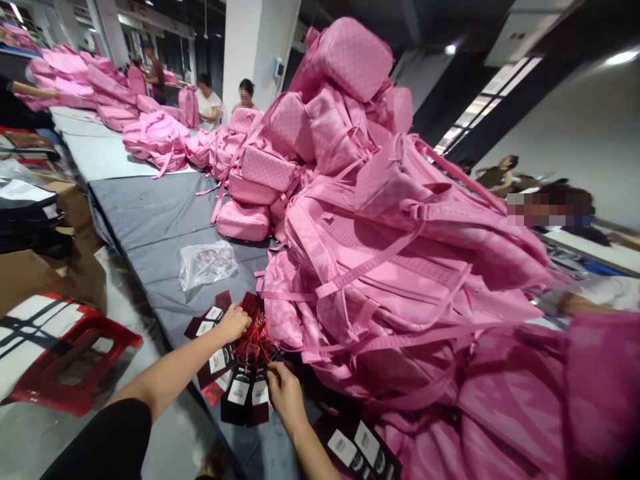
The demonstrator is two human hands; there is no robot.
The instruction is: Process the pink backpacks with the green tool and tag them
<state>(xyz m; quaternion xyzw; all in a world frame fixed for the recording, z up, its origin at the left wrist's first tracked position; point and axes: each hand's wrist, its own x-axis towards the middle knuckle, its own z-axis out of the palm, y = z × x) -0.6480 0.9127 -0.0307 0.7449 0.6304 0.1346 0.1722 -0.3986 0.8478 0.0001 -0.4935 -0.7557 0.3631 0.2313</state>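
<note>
A fan of black hang tags with white barcode labels lies on the grey-covered table, its red strings gathered in the middle. My left hand is closed at the upper left of this bunch, fingers bent over the tags beside the strings. On the right side, my right hand pinches the edge of a tag between thumb and fingers. More black tags lie to the right of my right forearm. Just beyond my hands rises a large heap of pink backpacks.
A clear plastic bag lies on the grey table cover. Left of the table edge stand a red plastic stool and cardboard boxes. Other people are at the far side, near more pink bags.
</note>
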